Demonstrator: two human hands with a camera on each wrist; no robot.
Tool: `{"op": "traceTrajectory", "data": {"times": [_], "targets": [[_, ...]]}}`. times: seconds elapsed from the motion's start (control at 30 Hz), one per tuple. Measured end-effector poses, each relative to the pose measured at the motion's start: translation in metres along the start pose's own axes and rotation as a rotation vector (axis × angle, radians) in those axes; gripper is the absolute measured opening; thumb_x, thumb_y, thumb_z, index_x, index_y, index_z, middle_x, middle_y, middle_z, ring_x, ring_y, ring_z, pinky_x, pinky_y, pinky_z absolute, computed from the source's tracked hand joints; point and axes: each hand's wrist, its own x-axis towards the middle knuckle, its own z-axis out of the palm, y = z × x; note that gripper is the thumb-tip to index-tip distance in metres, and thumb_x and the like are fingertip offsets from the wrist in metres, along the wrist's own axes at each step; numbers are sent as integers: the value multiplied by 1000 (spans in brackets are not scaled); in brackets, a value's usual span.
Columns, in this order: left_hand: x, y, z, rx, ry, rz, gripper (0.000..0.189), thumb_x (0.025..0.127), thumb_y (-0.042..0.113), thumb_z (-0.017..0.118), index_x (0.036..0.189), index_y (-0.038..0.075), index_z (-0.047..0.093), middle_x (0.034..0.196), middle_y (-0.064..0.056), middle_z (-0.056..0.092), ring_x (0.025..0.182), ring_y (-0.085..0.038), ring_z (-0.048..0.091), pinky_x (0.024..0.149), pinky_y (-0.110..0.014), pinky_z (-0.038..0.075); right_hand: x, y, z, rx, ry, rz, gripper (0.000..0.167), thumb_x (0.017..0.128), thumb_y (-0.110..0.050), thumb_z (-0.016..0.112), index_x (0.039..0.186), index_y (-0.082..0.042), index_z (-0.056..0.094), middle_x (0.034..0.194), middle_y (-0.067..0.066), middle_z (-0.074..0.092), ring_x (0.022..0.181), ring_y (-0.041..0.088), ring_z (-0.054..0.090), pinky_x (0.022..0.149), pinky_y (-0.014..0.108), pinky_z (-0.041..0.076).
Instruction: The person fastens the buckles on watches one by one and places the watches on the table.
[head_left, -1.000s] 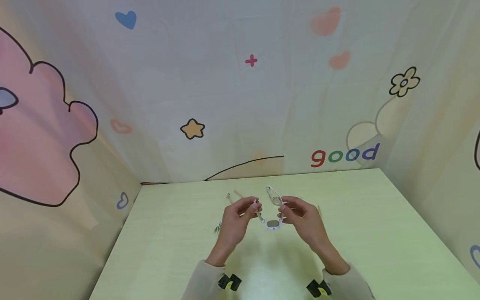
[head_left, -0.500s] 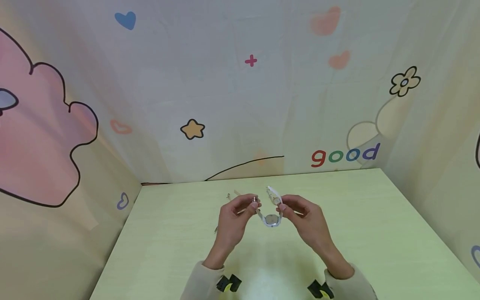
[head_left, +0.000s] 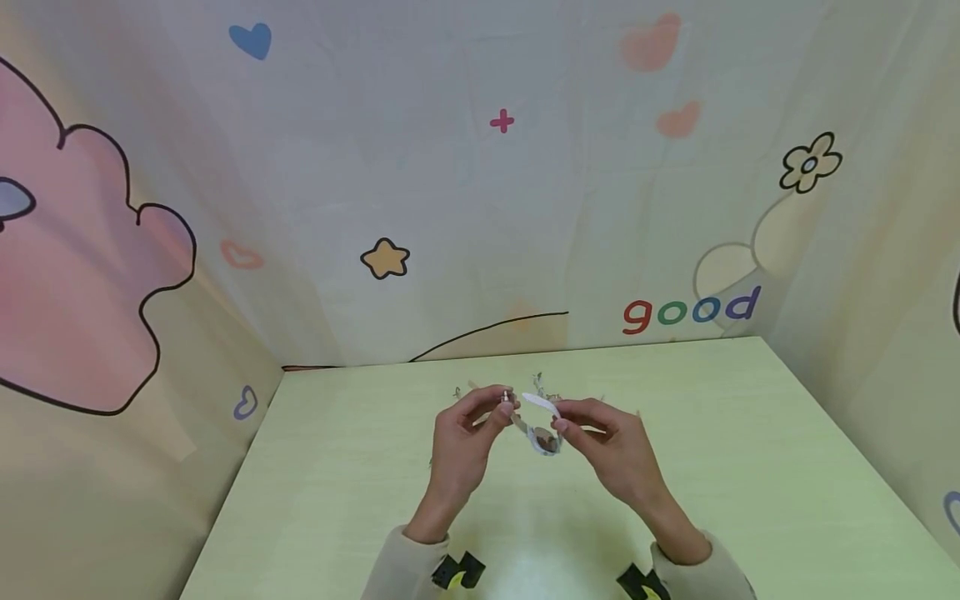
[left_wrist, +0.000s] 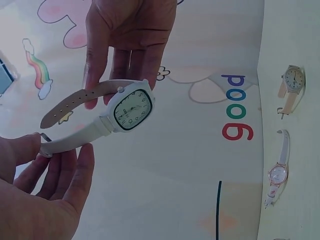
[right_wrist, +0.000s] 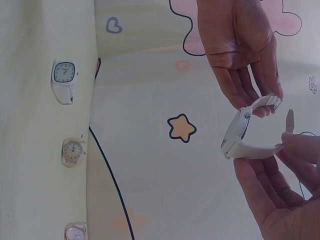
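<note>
A white wristwatch (left_wrist: 134, 109) with a rounded-square dial is held up above the table between both hands. In the head view my left hand (head_left: 463, 442) pinches the buckle end of its strap between thumb and fingers. My right hand (head_left: 615, 454) grips the other strap piece, whose free end (head_left: 540, 404) sticks up past the fingers. The left wrist view shows the beige inner side of that holed strap (left_wrist: 65, 107), apart from the buckle. My right fingers partly hide the strap near the case.
More watches lie along the back of the pale green table (head_left: 337, 475): a beige-strapped one (left_wrist: 294, 79), a rose-gold one with a white strap (left_wrist: 278, 175), and a white square one (right_wrist: 63, 72). A printed curtain (head_left: 450, 183) hangs behind.
The watch has turned in my hands, its dial tilting toward the right. The free strap end has swung left, toward the buckle end. Both hands keep their hold.
</note>
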Motion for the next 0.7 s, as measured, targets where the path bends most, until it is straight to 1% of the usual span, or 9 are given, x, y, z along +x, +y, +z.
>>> {"op": "traceTrajectory", "data": {"times": [0.1,0.23,0.33,0.47,0.6,0.7], "targets": [[-1,1,0,-16,1,1,28,93,14,66,116,-2,67,113,-23,68,99,-9,69,88,-29,57,-1,0,1,-2,-8,8,24,93,-14,68,116,-10,72,115,10,71,97,10,67,84,31,59],[-2,1,1,-33,-3,8,30,93,13,66,117,-6,65,113,-24,67,100,-8,69,88,-29,57,-1,0,1,-20,-14,21,24,92,-12,69,115,-10,72,115,10,71,97,18,68,81,31,59],[-2,0,1,-25,1,14,28,93,13,66,117,-3,66,112,-24,68,100,-8,69,89,-29,57,-1,1,1,-38,-24,30,23,91,-11,69,114,-10,73,114,11,71,98,23,68,80,31,60],[-3,-1,1,-6,14,11,25,93,12,66,116,1,68,113,-21,68,100,-7,68,89,-28,57,-1,2,2,-48,-44,42,22,90,-12,71,112,-11,74,114,10,71,100,26,68,79,31,60],[-4,-1,1,-3,18,4,25,93,13,66,116,2,68,115,-20,68,101,-7,68,90,-28,56,-1,3,2,-41,-53,38,21,90,-12,71,110,-10,74,114,10,71,102,29,67,78,31,60],[-4,-1,1,-8,21,2,26,93,13,66,116,1,68,116,-20,68,102,-6,68,91,-28,56,-1,3,2,-41,-44,33,22,90,-11,71,111,-10,74,114,10,71,102,30,68,79,31,60]]}}
